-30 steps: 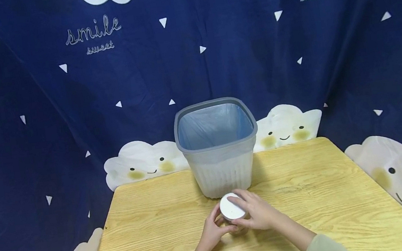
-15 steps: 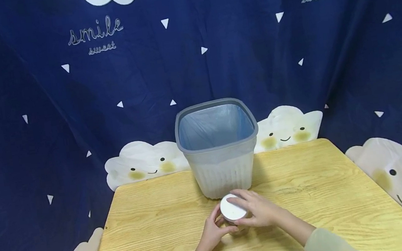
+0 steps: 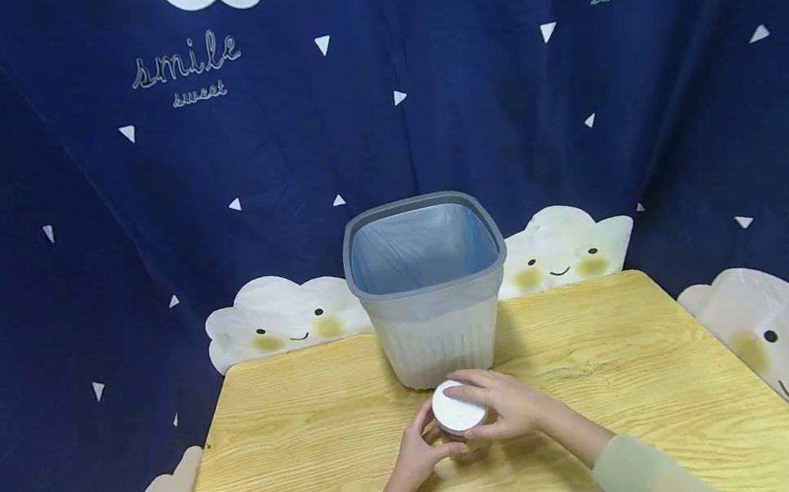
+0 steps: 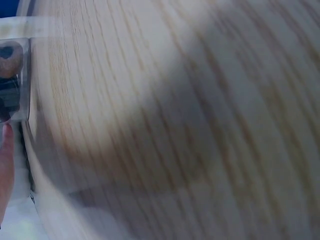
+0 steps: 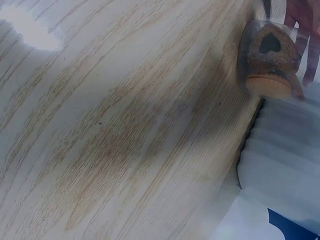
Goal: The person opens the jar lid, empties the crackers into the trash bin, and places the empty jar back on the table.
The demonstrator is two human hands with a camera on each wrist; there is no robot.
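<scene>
A clear jar (image 5: 243,60) with a round white lid (image 3: 457,407) stands on the wooden table, just in front of a bin. Through its wall in the right wrist view show brown cookie-like pieces (image 5: 262,60), one bearing a dark heart shape. My left hand (image 3: 415,450) holds the jar's side, thumb toward me and fingers around the far side. Around the lid's right edge curl the fingers and thumb of my right hand (image 3: 509,407), with one finger lying over the top. The left wrist view catches part of the jar (image 4: 25,80) and a finger below it.
Behind the jar stands a whitish bin (image 3: 442,330) with a grey rim and a bluish liner. The wooden table (image 3: 298,422) extends to both sides. A dark blue curtain (image 3: 293,143) with clouds hangs around its back and sides.
My right hand has turned slightly on the lid, its thumb shifting right and its fingertips moving a little left. The left hand and jar stay in place.
</scene>
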